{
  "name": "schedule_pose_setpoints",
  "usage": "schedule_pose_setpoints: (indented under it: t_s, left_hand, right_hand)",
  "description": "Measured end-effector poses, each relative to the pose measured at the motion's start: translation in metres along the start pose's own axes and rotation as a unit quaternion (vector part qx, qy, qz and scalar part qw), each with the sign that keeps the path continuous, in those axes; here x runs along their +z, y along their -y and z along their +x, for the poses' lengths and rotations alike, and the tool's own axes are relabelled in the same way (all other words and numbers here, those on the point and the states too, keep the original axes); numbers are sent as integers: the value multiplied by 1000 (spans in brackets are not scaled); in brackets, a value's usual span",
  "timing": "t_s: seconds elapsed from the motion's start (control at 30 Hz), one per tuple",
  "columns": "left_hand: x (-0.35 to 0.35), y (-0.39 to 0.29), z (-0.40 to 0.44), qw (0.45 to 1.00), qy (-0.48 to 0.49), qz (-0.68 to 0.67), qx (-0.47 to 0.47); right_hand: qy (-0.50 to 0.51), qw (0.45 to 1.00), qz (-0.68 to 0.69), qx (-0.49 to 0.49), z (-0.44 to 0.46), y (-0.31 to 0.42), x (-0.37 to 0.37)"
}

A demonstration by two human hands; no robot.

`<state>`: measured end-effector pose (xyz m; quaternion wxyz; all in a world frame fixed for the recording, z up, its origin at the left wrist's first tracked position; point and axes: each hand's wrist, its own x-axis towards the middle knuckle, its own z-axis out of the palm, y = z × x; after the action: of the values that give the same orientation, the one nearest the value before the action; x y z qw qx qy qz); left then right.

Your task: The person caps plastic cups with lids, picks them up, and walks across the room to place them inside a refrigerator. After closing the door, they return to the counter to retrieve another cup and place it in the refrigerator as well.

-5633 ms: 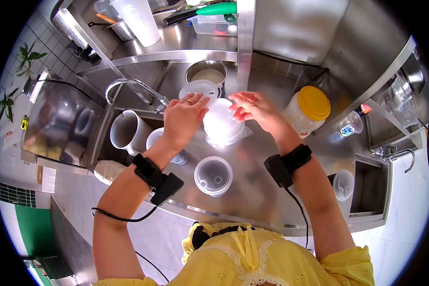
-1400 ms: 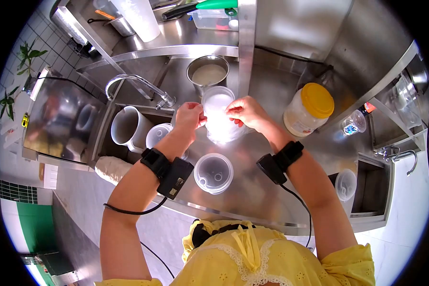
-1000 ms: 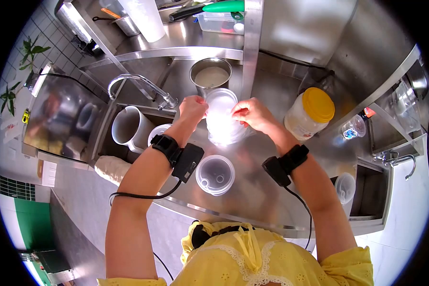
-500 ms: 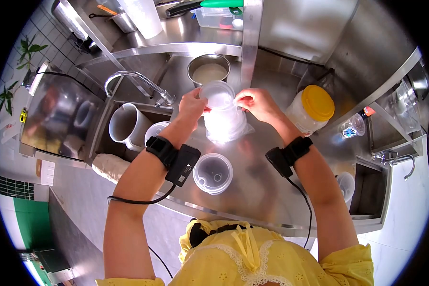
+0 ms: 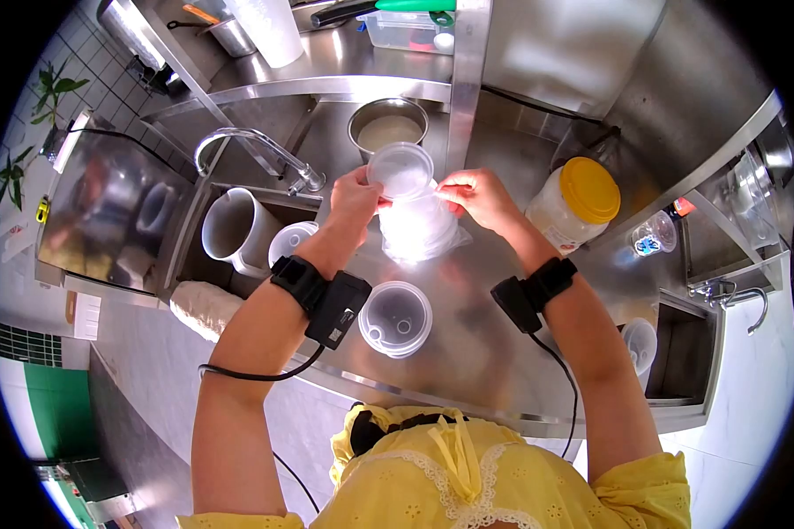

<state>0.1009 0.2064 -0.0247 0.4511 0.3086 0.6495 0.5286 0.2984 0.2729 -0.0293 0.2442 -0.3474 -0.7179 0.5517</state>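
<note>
A stack of clear round plastic tubs point(image 5: 400, 171) stands on the steel counter inside a thin plastic bag point(image 5: 419, 234), its lower part washed out by glare. My left hand point(image 5: 356, 201) is closed around the stack's upper left side, thumb at the rim. On the right side, my right hand point(image 5: 478, 196) pinches the edge of the bag beside the top tub. Nearer to me, apart from both hands, a clear round tub with a lid point(image 5: 395, 319) rests on the counter.
Behind the stack is a steel bowl point(image 5: 388, 130) with pale contents. The left sink holds a white pitcher point(image 5: 238, 231) beneath a curved faucet point(image 5: 256, 141). A yellow-lidded jar point(image 5: 588, 190) stands right. A steel shelf point(image 5: 326, 88) spans the back; another sink point(image 5: 685, 344) is at right.
The top of the stack has shifted slightly up, showing its round opening more clearly. My right hand has moved slightly down, still pinching the bag. My left hand stays in place.
</note>
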Motion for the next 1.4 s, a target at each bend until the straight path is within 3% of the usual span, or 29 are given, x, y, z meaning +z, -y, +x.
schedule_pose_setpoints:
  t_s: [0.1, 0.3, 0.8, 1.17, 1.4]
  left_hand:
    - [1, 1, -2, 1000, -8, 6, 4]
    - [2, 9, -6, 999, 8, 37, -12]
    - [9, 7, -20, 991, -23, 128, -21]
    - [7, 11, -19, 982, -40, 184, -35]
    - [7, 20, -13, 958, -45, 284, 1]
  right_hand:
    - [-21, 997, 57, 52, -2, 7, 0]
    - [-20, 994, -25, 106, 4, 3, 1]
    - [29, 983, -125, 131, 13, 11, -1]
    - [88, 978, -167, 89, 17, 11, -5]
    - [105, 965, -211, 114, 13, 24, -3]
